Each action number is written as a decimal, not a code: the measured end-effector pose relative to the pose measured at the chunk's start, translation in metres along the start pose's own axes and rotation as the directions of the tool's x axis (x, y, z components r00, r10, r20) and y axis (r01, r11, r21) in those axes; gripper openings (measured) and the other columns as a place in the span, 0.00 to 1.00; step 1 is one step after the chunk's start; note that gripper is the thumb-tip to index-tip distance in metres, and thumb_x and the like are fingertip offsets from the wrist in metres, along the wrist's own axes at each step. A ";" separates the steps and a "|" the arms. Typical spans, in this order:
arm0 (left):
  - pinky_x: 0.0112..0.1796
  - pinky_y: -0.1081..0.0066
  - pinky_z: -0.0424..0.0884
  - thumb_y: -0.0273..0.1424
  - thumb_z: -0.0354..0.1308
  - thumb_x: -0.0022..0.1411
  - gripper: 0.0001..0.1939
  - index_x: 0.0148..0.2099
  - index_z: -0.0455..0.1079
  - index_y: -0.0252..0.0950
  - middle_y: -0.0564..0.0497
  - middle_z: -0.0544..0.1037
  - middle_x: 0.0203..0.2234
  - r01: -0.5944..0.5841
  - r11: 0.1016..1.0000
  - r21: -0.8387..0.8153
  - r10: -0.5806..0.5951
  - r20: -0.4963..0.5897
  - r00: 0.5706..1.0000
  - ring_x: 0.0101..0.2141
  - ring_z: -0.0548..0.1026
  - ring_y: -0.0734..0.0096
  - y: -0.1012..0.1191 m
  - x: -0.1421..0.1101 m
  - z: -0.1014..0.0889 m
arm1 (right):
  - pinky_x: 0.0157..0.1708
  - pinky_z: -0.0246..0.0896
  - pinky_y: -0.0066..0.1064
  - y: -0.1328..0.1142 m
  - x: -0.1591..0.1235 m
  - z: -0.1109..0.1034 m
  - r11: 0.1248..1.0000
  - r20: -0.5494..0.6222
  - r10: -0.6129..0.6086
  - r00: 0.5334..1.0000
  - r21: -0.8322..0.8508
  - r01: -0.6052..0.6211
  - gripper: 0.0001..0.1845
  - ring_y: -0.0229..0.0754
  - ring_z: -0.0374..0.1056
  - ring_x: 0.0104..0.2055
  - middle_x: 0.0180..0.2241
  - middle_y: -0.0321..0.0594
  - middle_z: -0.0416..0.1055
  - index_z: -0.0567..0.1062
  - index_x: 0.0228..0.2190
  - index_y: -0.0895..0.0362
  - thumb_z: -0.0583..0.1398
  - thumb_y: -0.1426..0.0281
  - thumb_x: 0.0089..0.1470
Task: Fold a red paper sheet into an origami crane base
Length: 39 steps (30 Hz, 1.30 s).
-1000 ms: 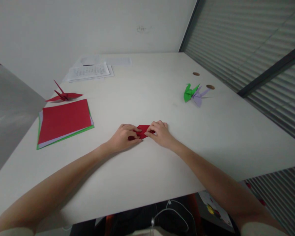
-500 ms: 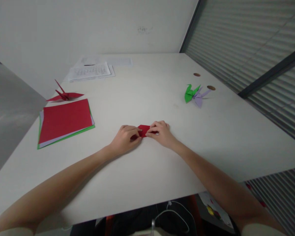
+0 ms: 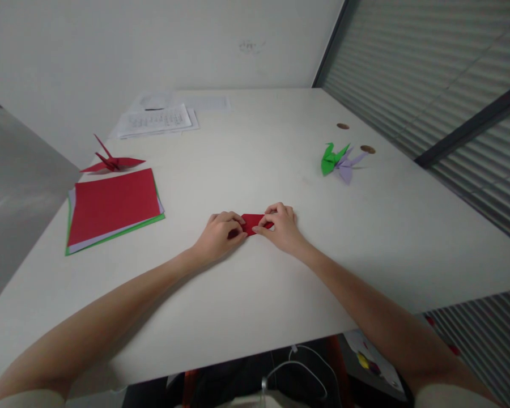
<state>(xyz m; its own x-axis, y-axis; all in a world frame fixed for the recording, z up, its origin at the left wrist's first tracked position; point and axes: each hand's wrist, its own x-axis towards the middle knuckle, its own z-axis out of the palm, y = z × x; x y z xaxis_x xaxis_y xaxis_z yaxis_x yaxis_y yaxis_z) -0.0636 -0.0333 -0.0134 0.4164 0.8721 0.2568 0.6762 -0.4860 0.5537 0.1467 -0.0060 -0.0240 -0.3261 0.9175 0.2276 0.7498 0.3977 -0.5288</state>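
A small folded piece of red paper (image 3: 250, 222) lies on the white table between my hands. My left hand (image 3: 221, 233) grips its left end, fingers on top and thumb at the near edge. At the right end, my right hand (image 3: 283, 226) pinches the paper between thumb and curled fingers. The fingers cover both ends, so only the middle of the paper shows clearly and the exact fold cannot be made out.
To the left lies a stack of red, lilac and green sheets (image 3: 114, 207), with a red paper crane (image 3: 113, 163) behind it. Green (image 3: 329, 161) and lilac (image 3: 345, 168) paper cranes sit at the right. Printed papers (image 3: 157, 120) lie far left; window blinds (image 3: 442, 68) border the right side.
Both hands stay on the red paper. The right hand's fingers have lifted and shifted slightly over its right end. The whole view has moved a little.
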 end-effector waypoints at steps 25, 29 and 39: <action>0.41 0.62 0.62 0.30 0.59 0.60 0.10 0.26 0.70 0.36 0.50 0.75 0.34 0.111 0.994 0.023 -0.111 -0.011 0.994 0.38 0.71 0.64 0.006 0.005 0.004 | 0.49 0.54 0.47 -0.006 -0.002 0.000 0.993 -0.061 0.067 0.996 -0.095 -0.072 0.17 0.53 0.59 0.49 0.42 0.44 0.66 0.78 0.23 0.52 0.62 0.53 0.53; 0.41 0.62 0.62 0.29 0.61 0.59 0.09 0.26 0.70 0.36 0.50 0.75 0.33 0.114 0.993 0.025 -0.113 -0.028 0.993 0.38 0.70 0.65 0.006 0.005 0.004 | 0.49 0.54 0.48 -0.007 -0.001 0.000 0.992 -0.057 0.075 0.996 -0.098 -0.080 0.17 0.53 0.59 0.49 0.43 0.44 0.67 0.79 0.24 0.51 0.62 0.52 0.53; 0.40 0.63 0.62 0.31 0.60 0.59 0.11 0.25 0.70 0.36 0.51 0.75 0.33 0.130 0.988 0.083 -0.128 -0.028 0.991 0.37 0.70 0.65 0.007 0.006 0.006 | 0.48 0.54 0.47 -0.005 0.002 0.000 0.988 -0.039 0.088 0.995 -0.125 -0.092 0.15 0.53 0.59 0.48 0.43 0.43 0.67 0.79 0.23 0.51 0.64 0.54 0.51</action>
<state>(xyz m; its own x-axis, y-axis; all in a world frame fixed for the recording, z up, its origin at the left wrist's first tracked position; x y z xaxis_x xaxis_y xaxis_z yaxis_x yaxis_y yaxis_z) -0.0532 -0.0317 -0.0126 0.3093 0.9285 0.2055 0.7726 -0.3713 0.5150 0.1422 -0.0062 -0.0210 -0.2365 0.9483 0.2118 0.8429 0.3086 -0.4408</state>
